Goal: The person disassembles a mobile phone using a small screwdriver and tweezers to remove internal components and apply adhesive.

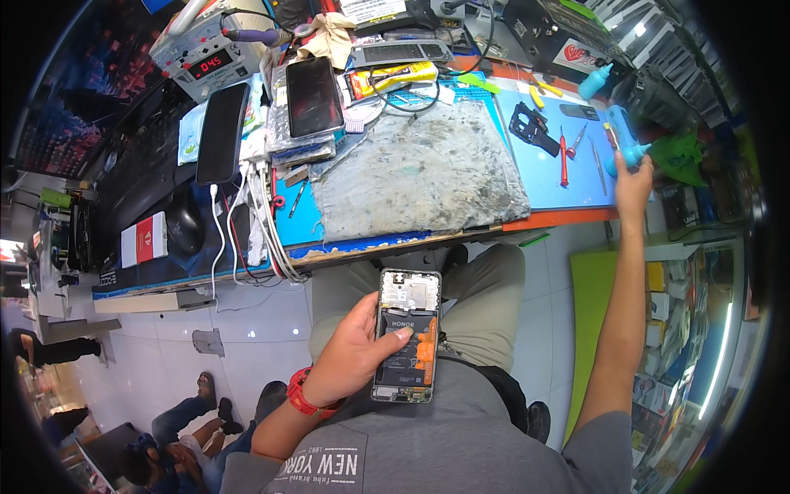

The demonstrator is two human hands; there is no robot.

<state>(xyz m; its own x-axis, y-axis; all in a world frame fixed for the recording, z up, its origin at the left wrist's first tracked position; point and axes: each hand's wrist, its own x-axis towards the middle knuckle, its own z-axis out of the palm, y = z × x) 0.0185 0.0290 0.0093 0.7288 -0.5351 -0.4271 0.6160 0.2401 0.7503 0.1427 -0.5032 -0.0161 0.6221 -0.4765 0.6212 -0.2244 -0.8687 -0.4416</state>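
Observation:
My left hand (355,350) holds an opened smartphone (398,375) upright above my lap. The fingers support its edge and back, and the thumb presses on the black battery. Its back cover is off, showing the battery, an orange flex strip and metal shielding at the top. My right arm stretches to the far right of the bench, where my right hand (634,183) has its fingers bent around a small teal bottle (634,154). A slender tool with a yellow end (610,133) lies against the thumb; whether it is also gripped is unclear.
A grey worn cloth (420,177) covers the bench middle. Beside it lie a red screwdriver (564,160), tweezers (597,165) and a black phone part (533,129). Two dark phones, a mouse (188,222) and white cables (262,214) crowd the left. Another person (169,461) sits lower left.

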